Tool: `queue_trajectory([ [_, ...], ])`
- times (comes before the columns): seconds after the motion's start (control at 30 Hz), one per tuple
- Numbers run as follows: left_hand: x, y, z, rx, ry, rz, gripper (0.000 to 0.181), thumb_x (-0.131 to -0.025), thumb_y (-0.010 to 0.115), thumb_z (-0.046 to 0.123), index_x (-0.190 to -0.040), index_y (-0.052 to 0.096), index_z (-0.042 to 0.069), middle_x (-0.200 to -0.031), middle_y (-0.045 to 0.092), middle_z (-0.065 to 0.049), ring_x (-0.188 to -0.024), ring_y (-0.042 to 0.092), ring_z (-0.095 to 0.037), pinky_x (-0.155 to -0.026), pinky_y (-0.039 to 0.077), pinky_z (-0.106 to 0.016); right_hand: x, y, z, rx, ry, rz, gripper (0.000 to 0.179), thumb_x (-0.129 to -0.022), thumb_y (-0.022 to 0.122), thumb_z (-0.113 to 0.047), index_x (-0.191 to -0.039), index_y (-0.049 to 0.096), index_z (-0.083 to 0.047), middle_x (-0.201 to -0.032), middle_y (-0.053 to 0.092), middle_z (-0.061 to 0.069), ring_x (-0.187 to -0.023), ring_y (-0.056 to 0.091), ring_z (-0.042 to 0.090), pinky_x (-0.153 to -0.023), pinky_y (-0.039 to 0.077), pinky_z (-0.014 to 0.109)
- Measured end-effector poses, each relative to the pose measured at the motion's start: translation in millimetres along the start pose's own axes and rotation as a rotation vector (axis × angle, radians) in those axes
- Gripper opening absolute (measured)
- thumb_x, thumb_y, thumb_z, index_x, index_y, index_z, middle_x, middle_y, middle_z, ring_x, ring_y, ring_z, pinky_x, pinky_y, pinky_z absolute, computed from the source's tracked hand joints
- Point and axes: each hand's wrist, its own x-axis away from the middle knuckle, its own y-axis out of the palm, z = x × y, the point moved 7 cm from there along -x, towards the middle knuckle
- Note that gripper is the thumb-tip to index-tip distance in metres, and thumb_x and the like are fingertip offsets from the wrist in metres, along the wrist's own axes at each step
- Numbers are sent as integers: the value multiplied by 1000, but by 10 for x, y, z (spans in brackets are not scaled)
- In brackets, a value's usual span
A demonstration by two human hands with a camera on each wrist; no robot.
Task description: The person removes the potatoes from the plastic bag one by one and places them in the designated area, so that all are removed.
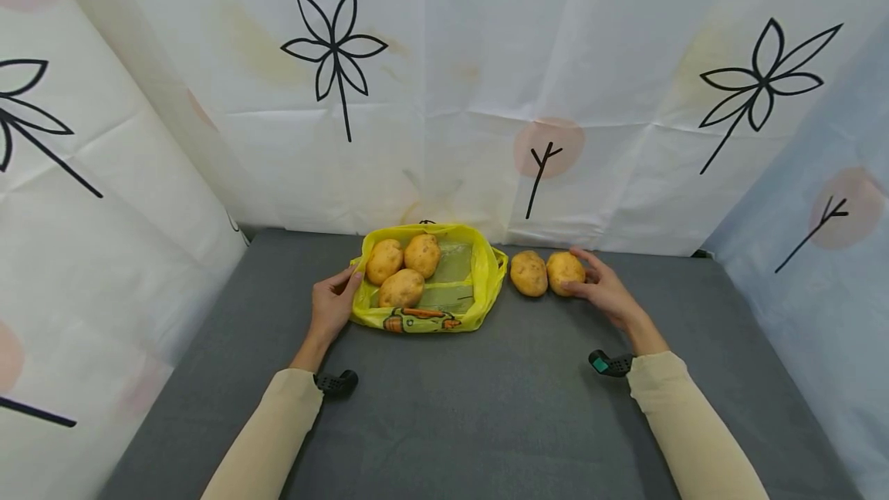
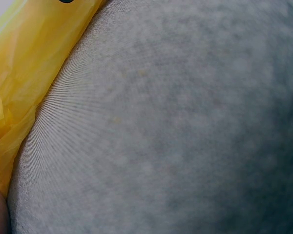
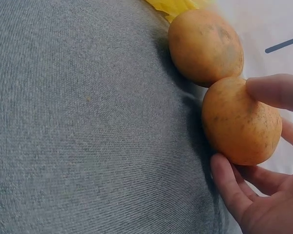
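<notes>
A yellow plastic bag (image 1: 489, 284) lies with its mouth spread wide, a carrot-like print on its near side. Inside, at its left, sit three potatoes (image 1: 401, 288). My left hand (image 1: 332, 305) pinches the bag's left rim between thumb and fingers; in the left wrist view only a fingertip shows below the yellow plastic (image 2: 44, 53). To the right of the bag, two potatoes lie side by side on the cloth. My right hand (image 1: 606, 292) grips the right-hand potato (image 3: 241, 124) from its right side, thumb and fingers around it. Its neighbour, the other potato (image 3: 205, 46), touches it.
Dark grey cloth (image 1: 458, 407) covers the table. White curtains with black flower drawings (image 1: 451, 99) hang behind it and at both sides, close behind the bag and potatoes. Each wrist carries a black camera mount (image 1: 611, 363).
</notes>
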Motion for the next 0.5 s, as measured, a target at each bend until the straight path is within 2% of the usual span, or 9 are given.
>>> queue_trajectory([
  [0.1, -2, -1, -3, 0, -6, 2, 37, -103, 62, 12, -135, 61, -7, -135, 60, -24, -107, 63, -4, -84, 52, -12, -4, 9, -10, 21, 2, 10, 79, -101, 67, -13, -164, 19, -11, -149, 36, 35, -130, 46, 46, -97, 53, 51],
  [0.3, -12, 8, 4, -5, 1, -4, 36, -104, 61, 10, -135, 60, -7, -138, 59, -24, -121, 60, -29, -86, 50, -11, 9, 13, -28, 41, 2, 25, 81, -100, 68, -13, -164, 19, -11, -147, 37, 36, -128, 48, 48, -95, 53, 53],
  [0.37, -12, 8, 5, -1, 2, -6, 36, -104, 61, 10, -135, 61, -7, -137, 59, -24, -120, 60, -28, -86, 50, -12, 11, 5, -26, 47, 1, 26, 81, -100, 68, -14, -164, 19, -11, -147, 37, 36, -127, 48, 48, -95, 53, 53],
  [0.5, -7, 4, 15, 6, 8, -6, 36, -103, 61, 10, -134, 61, -8, -136, 60, -24, -111, 63, -11, -86, 51, -13, 18, -15, -29, 53, 6, 31, 81, -100, 69, -16, -164, 19, -11, -149, 34, 35, -127, 48, 47, -95, 53, 53],
])
